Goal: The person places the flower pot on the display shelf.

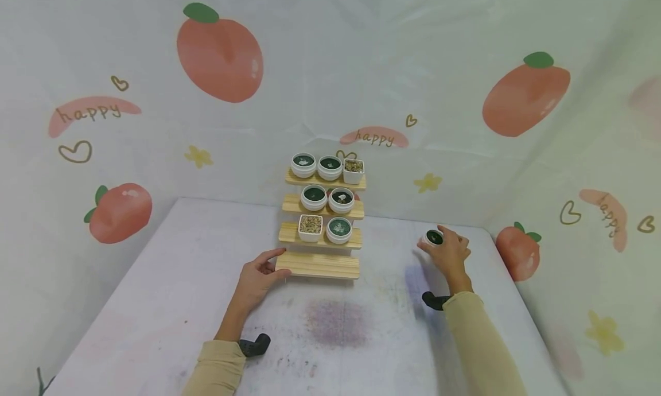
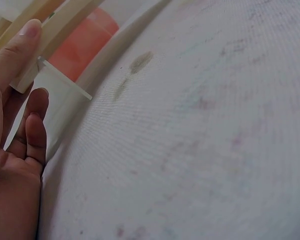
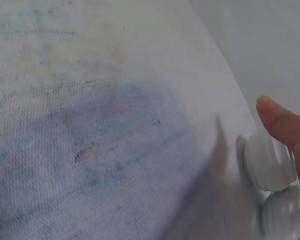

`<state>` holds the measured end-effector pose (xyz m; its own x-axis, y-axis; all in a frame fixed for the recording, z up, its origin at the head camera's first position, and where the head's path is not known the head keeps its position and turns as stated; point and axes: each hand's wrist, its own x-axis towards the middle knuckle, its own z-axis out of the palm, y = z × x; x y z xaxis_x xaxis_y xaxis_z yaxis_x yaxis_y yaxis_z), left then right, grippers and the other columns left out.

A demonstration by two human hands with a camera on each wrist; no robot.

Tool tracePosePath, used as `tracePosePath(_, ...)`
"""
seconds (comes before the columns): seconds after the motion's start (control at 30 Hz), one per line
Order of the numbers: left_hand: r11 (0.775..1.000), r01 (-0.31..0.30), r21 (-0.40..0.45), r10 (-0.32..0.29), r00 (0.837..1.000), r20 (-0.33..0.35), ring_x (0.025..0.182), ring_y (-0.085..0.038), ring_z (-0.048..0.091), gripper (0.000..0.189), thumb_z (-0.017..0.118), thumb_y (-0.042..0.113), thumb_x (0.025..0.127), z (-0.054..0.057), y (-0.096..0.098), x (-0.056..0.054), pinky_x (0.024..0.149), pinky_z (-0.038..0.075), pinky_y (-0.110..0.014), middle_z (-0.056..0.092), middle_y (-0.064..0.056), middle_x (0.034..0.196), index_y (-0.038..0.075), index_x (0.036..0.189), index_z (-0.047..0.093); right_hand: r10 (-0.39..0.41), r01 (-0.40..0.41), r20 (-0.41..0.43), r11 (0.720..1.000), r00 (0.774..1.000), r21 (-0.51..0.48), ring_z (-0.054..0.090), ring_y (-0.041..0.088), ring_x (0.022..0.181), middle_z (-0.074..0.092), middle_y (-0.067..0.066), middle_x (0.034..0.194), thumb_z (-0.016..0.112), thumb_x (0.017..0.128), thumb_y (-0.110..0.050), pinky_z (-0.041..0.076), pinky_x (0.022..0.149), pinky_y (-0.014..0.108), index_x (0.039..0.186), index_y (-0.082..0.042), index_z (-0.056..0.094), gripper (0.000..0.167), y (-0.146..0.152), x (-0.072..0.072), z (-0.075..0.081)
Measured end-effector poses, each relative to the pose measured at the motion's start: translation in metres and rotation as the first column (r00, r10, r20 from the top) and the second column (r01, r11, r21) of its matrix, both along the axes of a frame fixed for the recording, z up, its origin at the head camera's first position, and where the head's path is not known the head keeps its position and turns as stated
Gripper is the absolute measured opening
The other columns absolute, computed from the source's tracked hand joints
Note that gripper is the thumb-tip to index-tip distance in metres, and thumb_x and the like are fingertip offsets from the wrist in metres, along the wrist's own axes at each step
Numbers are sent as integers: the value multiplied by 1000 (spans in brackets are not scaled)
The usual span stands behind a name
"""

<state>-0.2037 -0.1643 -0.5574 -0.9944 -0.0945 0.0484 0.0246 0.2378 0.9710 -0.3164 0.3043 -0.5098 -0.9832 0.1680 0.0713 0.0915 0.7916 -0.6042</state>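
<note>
A tiered wooden display stand (image 1: 317, 265) has white side supports and carries small white pots on its upper tiers. My left hand (image 1: 260, 278) holds the left end of its lowest board, thumb in front and a finger behind; the left wrist view shows the thumb against the wood (image 2: 55, 31). Over to the right, my right hand (image 1: 448, 251) grips a round white pot (image 1: 434, 237) with a dark green top, between thumb and fingers. The right wrist view has this pot (image 3: 270, 162) beside a second white pot (image 3: 282, 215), partly hidden by the hand.
The upper tiers hold several round pots with dark green tops (image 1: 339, 228) and two square pots with speckled tops (image 1: 310, 226). A white stained cloth (image 1: 341, 350) covers the table. Printed cloth walls (image 1: 320, 69) stand behind and at both sides.
</note>
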Motion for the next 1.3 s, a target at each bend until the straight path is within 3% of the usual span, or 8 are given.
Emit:
tracePosePath(0.57, 1000, 16, -9, -16, 1000, -12, 72, -9, 56, 59, 89, 28, 79, -2, -1, -3, 63, 48, -21, 64, -10, 88, 23, 133, 69, -28, 27, 15, 998, 999, 53, 26, 51, 139, 47, 28, 150, 74, 94, -25, 16, 108, 67, 151, -3, 46, 67, 2, -5, -8)
tracePosePath(1.3, 1000, 15, -3, -15, 999, -40, 72, -9, 57, 57, 90, 27, 78, -5, -1, -3, 62, 48, -21, 64, -11, 86, 22, 131, 70, -12, 14, -29, 997, 1000, 75, 28, 52, 136, 43, 32, 149, 74, 94, -25, 20, 108, 67, 150, 1, 44, 68, -9, 8, 6)
